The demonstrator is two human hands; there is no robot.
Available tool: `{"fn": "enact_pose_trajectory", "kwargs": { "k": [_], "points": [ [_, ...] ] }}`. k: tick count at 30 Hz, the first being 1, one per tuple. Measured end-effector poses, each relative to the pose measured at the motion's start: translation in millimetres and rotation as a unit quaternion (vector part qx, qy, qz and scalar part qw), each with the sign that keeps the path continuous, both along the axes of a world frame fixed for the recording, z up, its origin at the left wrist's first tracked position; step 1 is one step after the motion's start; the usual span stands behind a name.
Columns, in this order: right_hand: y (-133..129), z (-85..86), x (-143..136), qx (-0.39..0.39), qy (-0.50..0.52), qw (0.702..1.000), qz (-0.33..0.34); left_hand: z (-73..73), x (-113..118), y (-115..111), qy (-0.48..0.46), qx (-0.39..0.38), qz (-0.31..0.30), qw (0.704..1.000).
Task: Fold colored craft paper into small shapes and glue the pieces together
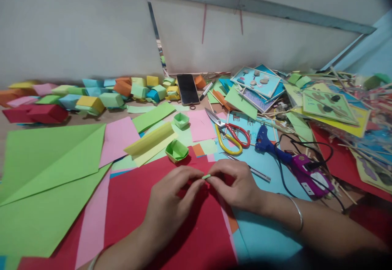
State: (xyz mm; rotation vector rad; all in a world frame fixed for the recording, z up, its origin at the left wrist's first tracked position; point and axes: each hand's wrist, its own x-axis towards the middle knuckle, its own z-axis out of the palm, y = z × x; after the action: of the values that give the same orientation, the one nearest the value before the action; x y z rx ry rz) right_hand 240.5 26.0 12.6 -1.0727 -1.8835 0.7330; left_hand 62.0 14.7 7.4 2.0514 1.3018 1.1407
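Between the fingertips of both hands is a small green piece of paper [206, 176], mostly hidden by the fingers. My left hand [174, 198] pinches its left end; my right hand [235, 182] pinches the right end. Both hover over a red paper sheet [128, 204]. Just beyond them sits an open green paper box [177, 150], and behind it a smaller pale green paper box [181, 120]. Scissors [229, 133] with one red and one yellow handle lie past my right hand. A box cutter [252, 170] rests close to that hand.
Large green sheets [45, 172] cover the left side. Folded paper boxes [88, 104] line the back left, beside a phone [188, 89]. At right lie a blue glue gun [269, 145], a purple power strip [310, 176] with black cable, and piled picture cards [330, 104] and sticks.
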Motion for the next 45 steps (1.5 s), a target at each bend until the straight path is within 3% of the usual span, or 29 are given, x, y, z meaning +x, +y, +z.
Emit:
{"fn": "enact_pose_trajectory", "kwargs": {
  "k": [3,6,11,13,17,20,25,29,32,37,39,43,45],
  "points": [
    [1.7,1.0,0.5,-0.081,0.039,0.996,-0.014,2.2,0.8,0.7,-0.024,-0.071,-0.001,0.997],
    [4.0,2.5,1.1,-0.210,0.097,0.973,-0.007,5.5,1.3,1.7,-0.076,-0.150,-0.016,0.986],
    [5.5,3.0,2.8,-0.415,0.220,0.880,0.066,8.8,0.5,2.5,-0.216,-0.311,-0.109,0.919],
    [6.1,1.8,3.8,-0.459,0.241,0.851,0.084,9.9,0.5,3.0,-0.237,-0.307,-0.123,0.914],
    [9.0,-1.4,5.3,-0.509,0.259,0.815,0.103,13.1,2.3,4.1,-0.251,-0.280,-0.093,0.922],
    [11.7,-3.3,5.4,-0.532,0.257,0.799,0.109,16.0,4.3,4.8,-0.291,-0.346,-0.086,0.888],
    [13.8,-4.7,5.6,-0.526,0.260,0.803,0.103,16.7,6.5,6.2,-0.376,-0.452,-0.104,0.802],
    [14.7,-6.2,6.9,-0.534,0.251,0.799,0.111,15.5,8.6,6.1,-0.415,-0.474,-0.100,0.770],
    [14.9,-8.8,6.6,-0.543,0.247,0.796,0.108,13.8,9.1,5.9,-0.413,-0.476,-0.103,0.770],
    [14.3,-12.6,3.6,-0.548,0.260,0.788,0.110,11.3,6.0,7.2,-0.370,-0.448,-0.076,0.810],
    [13.7,-11.8,2.6,-0.542,0.249,0.795,0.114,12.5,5.4,8.1,-0.364,-0.446,-0.084,0.813],
    [11.0,-6.3,1.9,-0.503,0.209,0.831,0.114,15.6,7.3,9.3,-0.386,-0.447,-0.087,0.802],
    [9.5,-3.0,2.8,-0.438,0.163,0.875,0.127,15.2,8.0,9.1,-0.384,-0.449,-0.066,0.804]
  ]
}}
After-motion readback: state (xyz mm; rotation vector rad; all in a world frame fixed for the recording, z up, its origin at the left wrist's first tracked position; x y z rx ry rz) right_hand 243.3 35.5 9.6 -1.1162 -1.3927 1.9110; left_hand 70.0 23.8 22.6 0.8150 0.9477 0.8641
